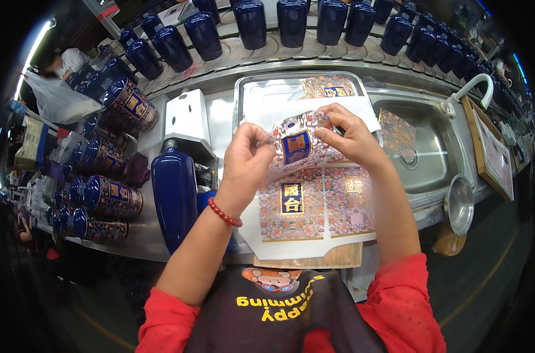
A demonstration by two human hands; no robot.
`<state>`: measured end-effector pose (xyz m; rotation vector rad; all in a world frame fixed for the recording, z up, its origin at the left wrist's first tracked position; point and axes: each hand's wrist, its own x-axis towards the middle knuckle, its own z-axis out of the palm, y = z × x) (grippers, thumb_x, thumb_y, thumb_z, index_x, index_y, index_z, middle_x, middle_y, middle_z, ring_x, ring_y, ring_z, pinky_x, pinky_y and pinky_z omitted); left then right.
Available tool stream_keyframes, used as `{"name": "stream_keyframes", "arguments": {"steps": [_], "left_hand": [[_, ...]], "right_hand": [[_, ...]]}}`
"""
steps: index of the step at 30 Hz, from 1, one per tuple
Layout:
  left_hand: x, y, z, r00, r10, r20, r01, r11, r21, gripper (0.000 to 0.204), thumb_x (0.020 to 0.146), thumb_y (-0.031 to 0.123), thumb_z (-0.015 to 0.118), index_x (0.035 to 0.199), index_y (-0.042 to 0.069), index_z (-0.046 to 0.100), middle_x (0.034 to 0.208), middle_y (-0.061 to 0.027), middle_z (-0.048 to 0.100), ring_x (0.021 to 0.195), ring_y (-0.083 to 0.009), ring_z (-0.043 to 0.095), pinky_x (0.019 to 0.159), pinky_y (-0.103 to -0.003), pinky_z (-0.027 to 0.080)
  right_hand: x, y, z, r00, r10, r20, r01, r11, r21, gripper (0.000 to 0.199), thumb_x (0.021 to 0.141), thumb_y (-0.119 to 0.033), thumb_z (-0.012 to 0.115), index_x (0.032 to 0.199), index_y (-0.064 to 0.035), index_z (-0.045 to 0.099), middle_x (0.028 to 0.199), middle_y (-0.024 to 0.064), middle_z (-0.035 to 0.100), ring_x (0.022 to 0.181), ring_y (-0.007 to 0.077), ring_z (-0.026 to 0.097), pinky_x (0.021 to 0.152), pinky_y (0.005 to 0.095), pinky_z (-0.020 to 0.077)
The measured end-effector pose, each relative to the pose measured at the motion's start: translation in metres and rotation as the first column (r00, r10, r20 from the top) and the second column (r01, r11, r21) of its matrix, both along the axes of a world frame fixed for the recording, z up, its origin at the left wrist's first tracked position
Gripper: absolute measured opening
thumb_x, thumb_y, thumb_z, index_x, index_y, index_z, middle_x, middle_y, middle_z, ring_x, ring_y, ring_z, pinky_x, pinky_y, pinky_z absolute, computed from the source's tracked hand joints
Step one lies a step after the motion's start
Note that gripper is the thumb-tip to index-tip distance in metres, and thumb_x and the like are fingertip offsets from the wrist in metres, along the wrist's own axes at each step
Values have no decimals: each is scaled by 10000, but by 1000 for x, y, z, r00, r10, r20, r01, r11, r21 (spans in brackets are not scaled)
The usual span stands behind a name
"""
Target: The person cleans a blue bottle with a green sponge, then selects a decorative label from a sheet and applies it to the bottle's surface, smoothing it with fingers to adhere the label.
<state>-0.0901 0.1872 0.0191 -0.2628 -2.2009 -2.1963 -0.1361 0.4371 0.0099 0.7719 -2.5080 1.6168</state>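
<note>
Between my two hands a curved floral decal sheet [299, 147] with a dark blue and gold panel is held up, bowed in the middle. My left hand [248, 157] pinches its left edge; a red bead bracelet circles that wrist. The fingers and thumb of my right hand [351, 136] grip the upper right corner. Beneath lie more floral decal sheets [292, 225] on white backing paper [297, 250], atop a wooden board [308, 260]. Left of my left forearm, a glossy dark blue bottle [173, 194] lies on the metal counter.
Behind my hands is a metal tray [241, 94] with another decal. At right are a sink [432, 167] holding a decal sheet, a white faucet [484, 82] and a metal bowl [459, 199]. Blue bottles [251, 23] line the far conveyor; decorated bottles [113, 195] stand left, near a white box [188, 117].
</note>
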Motion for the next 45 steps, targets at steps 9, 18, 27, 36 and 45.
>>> {"name": "stream_keyframes", "arguments": {"steps": [9,18,27,36,45], "left_hand": [[-125,-33,65,846,63,-530,-481,518,-707,397,870,56,577,1265,88,579,1149,-244,647,1086,-408,626,978,-439,487],[-180,-3,22,948,-266,176,200,64,-978,452,975,268,505,1398,170,631,1303,-160,681,1202,-342,641,1066,-390,477],[-196,11,-31,866,-226,446,394,-240,-887,641,1028,642,231,1568,341,398,1625,6,402,1550,-373,188,1195,-648,159],[-206,8,-37,909,-154,387,359,-184,-915,723,1012,701,199,1620,322,293,1610,-78,423,1571,-401,87,1205,-670,58],[-201,28,-31,963,-240,122,26,-366,-930,639,956,554,539,1496,211,528,1415,-84,609,1431,-322,382,1139,-598,272]], "right_hand": [[-123,-61,-11,940,-274,202,220,943,251,351,909,-375,720,979,-32,731,996,143,686,953,279,640,871,400,505],[-160,-59,-54,872,-460,-167,426,546,721,466,1008,-488,554,1208,-105,728,1341,136,575,1306,366,502,1026,554,489],[-101,8,-32,990,-122,-70,129,589,798,398,912,-284,714,1256,-84,702,1274,111,613,1273,329,514,1088,447,438],[-55,7,-33,880,-35,-474,372,670,642,143,826,-80,662,965,-94,690,1145,29,643,1207,262,561,876,426,519],[8,18,-27,770,-49,-637,477,706,523,199,732,27,729,887,-79,666,1127,42,643,1194,270,598,845,421,486]]}}
